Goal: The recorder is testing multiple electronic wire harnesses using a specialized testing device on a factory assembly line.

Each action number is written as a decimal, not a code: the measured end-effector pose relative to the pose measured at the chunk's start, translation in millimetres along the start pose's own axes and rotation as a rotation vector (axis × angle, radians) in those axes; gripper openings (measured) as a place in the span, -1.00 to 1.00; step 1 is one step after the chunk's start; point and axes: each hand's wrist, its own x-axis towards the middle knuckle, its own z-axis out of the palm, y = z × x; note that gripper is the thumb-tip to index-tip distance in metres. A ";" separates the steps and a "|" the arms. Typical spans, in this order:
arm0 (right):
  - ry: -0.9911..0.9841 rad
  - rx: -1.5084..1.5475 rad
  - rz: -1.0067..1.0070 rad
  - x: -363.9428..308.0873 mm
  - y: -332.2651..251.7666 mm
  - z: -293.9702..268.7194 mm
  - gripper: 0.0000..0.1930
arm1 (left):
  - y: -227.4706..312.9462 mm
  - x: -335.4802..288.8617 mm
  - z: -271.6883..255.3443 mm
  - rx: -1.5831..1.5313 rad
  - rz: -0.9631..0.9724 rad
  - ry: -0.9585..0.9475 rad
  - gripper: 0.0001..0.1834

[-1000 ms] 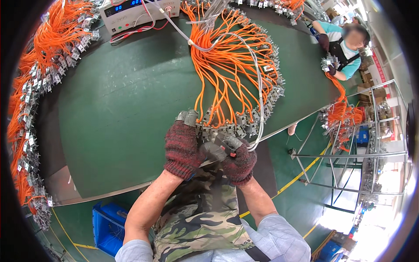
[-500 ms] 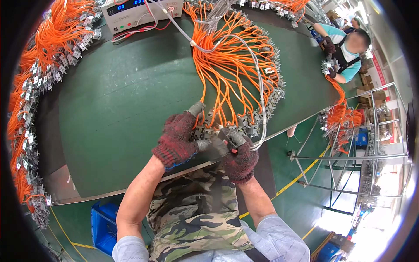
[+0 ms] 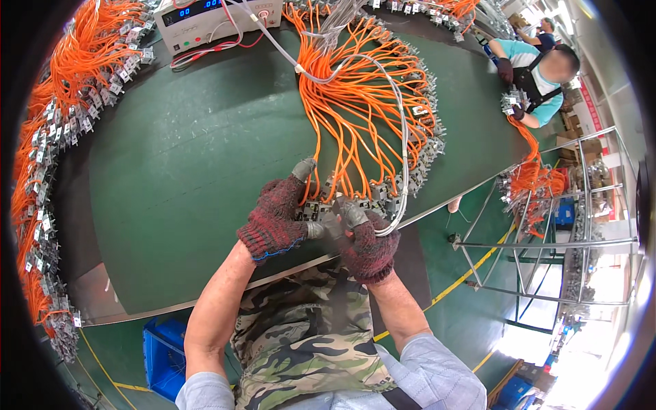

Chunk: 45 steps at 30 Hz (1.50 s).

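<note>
My left hand (image 3: 277,213), in a dark red knitted glove with grey-wrapped fingertips, rests on the table. Its thumb and forefinger are spread around the near end of a row of metal connectors (image 3: 311,209), the forefinger against an orange cable. The connectors end a fanned bundle of orange cables (image 3: 342,102). My right hand (image 3: 372,246), gloved alike, is closed beside the same row. A pale grey cable (image 3: 404,147) loops down into its grip; the held end is blurred and mostly covered by the fingers.
A power supply with a lit display (image 3: 215,24) stands at the back of the green-topped table (image 3: 184,164). More orange cable bundles (image 3: 89,61) line the left. A co-worker (image 3: 536,75) holds connectors at the far right, near a metal rack (image 3: 547,244). A blue bin (image 3: 164,355) stands below.
My right hand has shifted slightly left and turned, so the dark piece with red in its grip no longer shows. The left hand stays almost in place.
</note>
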 end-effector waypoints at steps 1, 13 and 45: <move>0.000 -0.002 -0.007 0.2 0.0 -0.5 -0.50 | 0.8 0.1 0.1 0.001 -0.001 -0.006 0.33; 0.168 0.279 0.060 -3.9 -16.5 -6.5 -0.60 | -8.8 -23.1 -12.3 0.284 0.231 0.014 0.27; 0.031 0.290 0.195 1.0 -41.1 14.6 -0.70 | -14.3 -16.3 2.4 0.229 0.117 0.134 0.04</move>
